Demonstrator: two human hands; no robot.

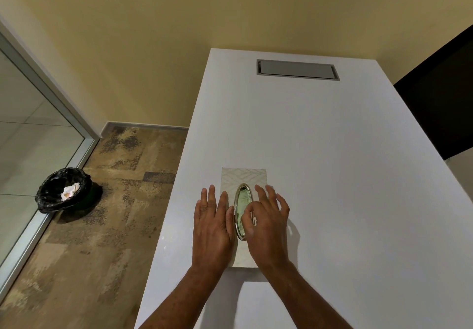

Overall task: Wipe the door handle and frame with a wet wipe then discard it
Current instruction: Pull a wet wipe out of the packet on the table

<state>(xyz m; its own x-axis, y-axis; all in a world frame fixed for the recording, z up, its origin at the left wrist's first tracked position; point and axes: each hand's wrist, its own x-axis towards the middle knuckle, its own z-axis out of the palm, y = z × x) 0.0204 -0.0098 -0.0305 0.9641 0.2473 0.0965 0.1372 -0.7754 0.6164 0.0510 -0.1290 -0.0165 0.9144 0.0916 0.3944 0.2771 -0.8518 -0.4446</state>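
both hands on the wipe box point(244, 177), which lies flat on the white table point(320, 129) near its front-left part. left hand point(213, 222) lies flat, fingers spread, pressing the box's left side to steady it. right hand point(266, 222) is at the oval opening point(242, 208), thumb and forefinger coming together at the slot as if to pinch a wipe; whether a wipe is already gripped cannot be told. hands close together, not touching.

progress, judged: very early. no wipe seen free of the box. door handle and frame are not in view, so nothing there can be judged wiped. left to do: pull the wipe, go to the door, wipe handle and frame, discard.

room and edges: table's left edge runs just beside the left hand, with floor below it. table beyond the box is bare save a closed hatch point(298, 69) at the far end, well apart. bin point(62, 190) with black liner stands on the floor to the left, against the glass partition point(28, 134), some crumpled paper already in it. floor between table and bin looks open. dark panel point(442, 98) at far right.
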